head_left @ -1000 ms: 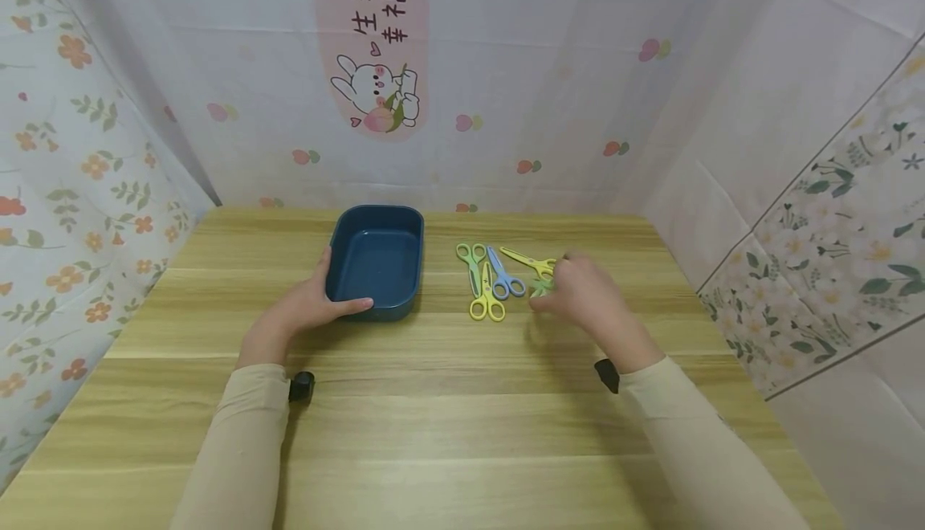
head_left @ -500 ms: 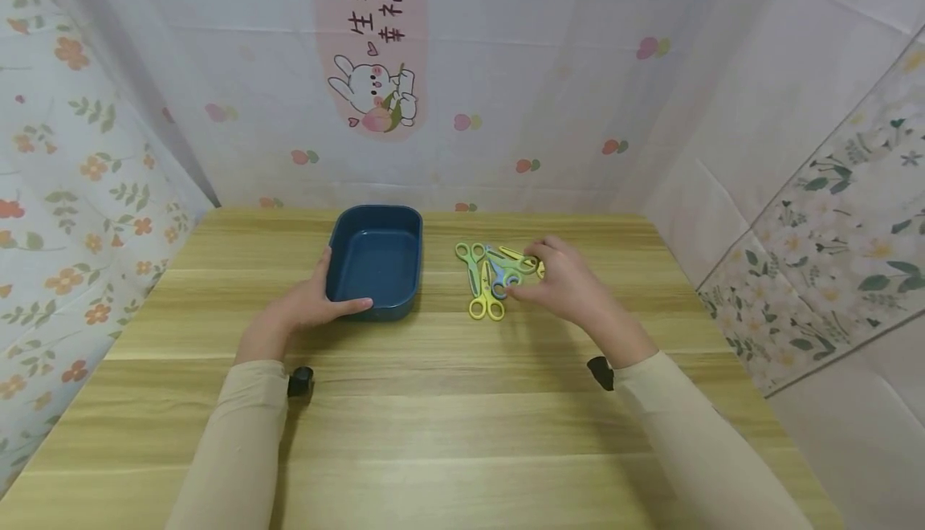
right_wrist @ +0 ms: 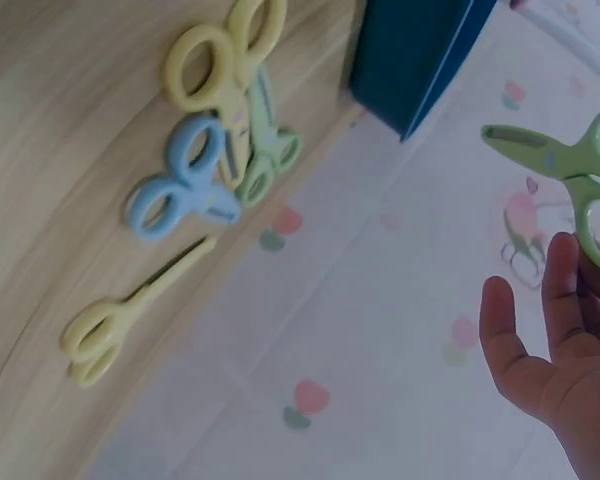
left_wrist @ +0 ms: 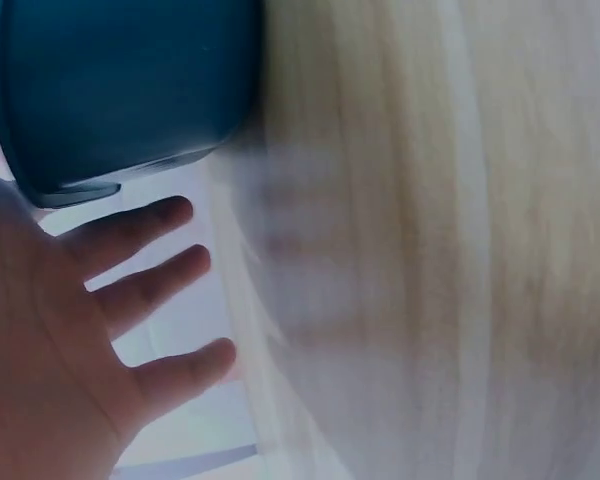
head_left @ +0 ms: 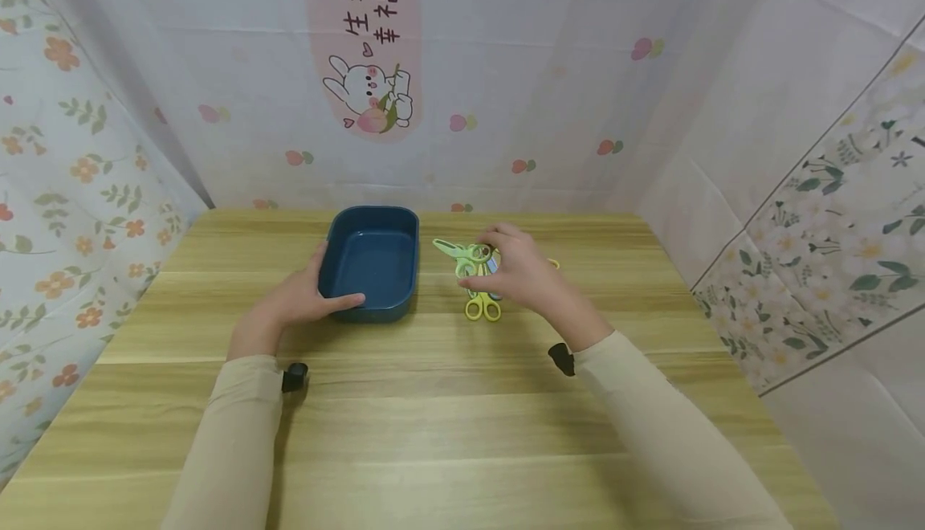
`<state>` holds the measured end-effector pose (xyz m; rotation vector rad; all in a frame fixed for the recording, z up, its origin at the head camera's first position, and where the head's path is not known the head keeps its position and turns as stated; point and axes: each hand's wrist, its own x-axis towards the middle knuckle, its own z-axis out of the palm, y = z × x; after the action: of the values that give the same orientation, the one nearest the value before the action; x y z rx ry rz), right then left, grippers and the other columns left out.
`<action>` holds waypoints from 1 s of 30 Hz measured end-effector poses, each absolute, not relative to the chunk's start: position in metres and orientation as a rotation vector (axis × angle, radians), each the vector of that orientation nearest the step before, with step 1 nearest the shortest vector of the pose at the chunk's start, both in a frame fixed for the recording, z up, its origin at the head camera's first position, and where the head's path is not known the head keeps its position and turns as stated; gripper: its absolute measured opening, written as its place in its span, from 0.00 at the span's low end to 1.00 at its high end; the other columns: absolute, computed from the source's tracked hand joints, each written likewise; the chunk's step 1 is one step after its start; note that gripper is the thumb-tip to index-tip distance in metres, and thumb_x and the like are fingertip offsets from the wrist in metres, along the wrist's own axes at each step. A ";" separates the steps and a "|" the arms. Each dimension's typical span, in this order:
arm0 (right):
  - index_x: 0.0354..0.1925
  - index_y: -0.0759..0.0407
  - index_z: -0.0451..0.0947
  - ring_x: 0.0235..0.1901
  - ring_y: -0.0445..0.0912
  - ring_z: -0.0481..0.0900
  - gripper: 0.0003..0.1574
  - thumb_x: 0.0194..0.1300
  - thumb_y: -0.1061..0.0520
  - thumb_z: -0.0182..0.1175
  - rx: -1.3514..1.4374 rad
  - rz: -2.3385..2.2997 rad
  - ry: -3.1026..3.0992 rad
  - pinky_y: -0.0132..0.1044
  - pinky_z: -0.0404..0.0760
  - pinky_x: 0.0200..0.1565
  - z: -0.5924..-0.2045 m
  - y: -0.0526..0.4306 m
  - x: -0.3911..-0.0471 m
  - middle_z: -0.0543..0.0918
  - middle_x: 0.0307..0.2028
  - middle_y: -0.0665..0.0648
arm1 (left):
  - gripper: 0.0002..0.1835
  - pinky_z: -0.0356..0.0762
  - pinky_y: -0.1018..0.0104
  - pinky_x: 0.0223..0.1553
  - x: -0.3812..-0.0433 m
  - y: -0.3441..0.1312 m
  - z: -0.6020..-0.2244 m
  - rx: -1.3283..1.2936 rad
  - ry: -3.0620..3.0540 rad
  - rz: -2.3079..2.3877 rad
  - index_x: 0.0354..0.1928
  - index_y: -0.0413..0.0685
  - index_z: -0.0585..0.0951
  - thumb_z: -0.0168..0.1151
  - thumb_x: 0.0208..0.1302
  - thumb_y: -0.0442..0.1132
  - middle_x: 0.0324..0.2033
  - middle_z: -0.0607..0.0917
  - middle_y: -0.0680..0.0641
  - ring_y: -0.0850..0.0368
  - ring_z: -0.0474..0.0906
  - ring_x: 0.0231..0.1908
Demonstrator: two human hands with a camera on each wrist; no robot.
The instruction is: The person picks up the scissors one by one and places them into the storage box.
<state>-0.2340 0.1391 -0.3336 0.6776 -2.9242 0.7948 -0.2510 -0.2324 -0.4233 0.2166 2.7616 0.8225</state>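
My right hand (head_left: 526, 275) pinches a pair of green scissors (head_left: 454, 250) by the handles, above the other scissors, blades pointing left. In the right wrist view those held scissors (right_wrist: 550, 155) are off the table. My left hand (head_left: 291, 299) rests against the left front corner of a dark blue box (head_left: 376, 313); its thumb lies along the front rim. The left wrist view shows its fingers (left_wrist: 145, 290) straight and spread below the box wall. On the table lie yellow scissors (right_wrist: 205, 75), overlapping green scissors (right_wrist: 265, 140), blue scissors (right_wrist: 185, 185) and another yellow pair (right_wrist: 130, 320).
The box stands upright near the back of the wooden table (head_left: 405, 434). A patterned cloth (head_left: 549, 96) hangs just behind the table's back edge, with more patterned cloths on both sides. Each wrist carries a small black device (head_left: 294, 377).
My right hand has taken up the green scissors at the right and carried them left over the others, towards the box. My left hand has stayed at the box's corner.
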 end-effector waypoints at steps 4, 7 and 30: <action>0.62 0.65 0.81 0.56 0.56 0.81 0.41 0.60 0.42 0.79 0.721 0.818 -2.930 0.49 0.84 0.59 -0.334 0.123 -0.238 0.81 0.58 0.59 | 0.77 0.61 0.28 0.76 -0.255 -0.234 -0.428 0.241 2.765 0.801 0.85 0.45 0.26 0.68 0.59 0.77 0.82 0.48 0.23 0.22 0.55 0.79; 0.60 0.64 0.82 0.55 0.55 0.81 0.39 0.59 0.43 0.80 0.747 0.845 -2.910 0.47 0.84 0.58 -0.334 0.113 -0.240 0.82 0.58 0.57 | 0.77 0.61 0.28 0.77 -0.257 -0.235 -0.430 0.244 2.759 0.803 0.85 0.45 0.26 0.68 0.59 0.76 0.82 0.48 0.23 0.21 0.55 0.79; 0.60 0.65 0.83 0.55 0.50 0.80 0.41 0.59 0.40 0.79 0.865 0.799 -3.080 0.40 0.84 0.56 -0.352 0.048 -0.264 0.81 0.61 0.59 | 0.80 0.56 0.29 0.79 -0.261 -0.233 -0.433 0.224 2.660 0.880 0.82 0.47 0.19 0.70 0.58 0.76 0.84 0.40 0.26 0.22 0.49 0.81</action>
<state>-0.2643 0.0475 -0.3515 0.8652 -3.0804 0.7986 -0.2612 -0.2335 -0.4326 0.2243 2.6600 0.8795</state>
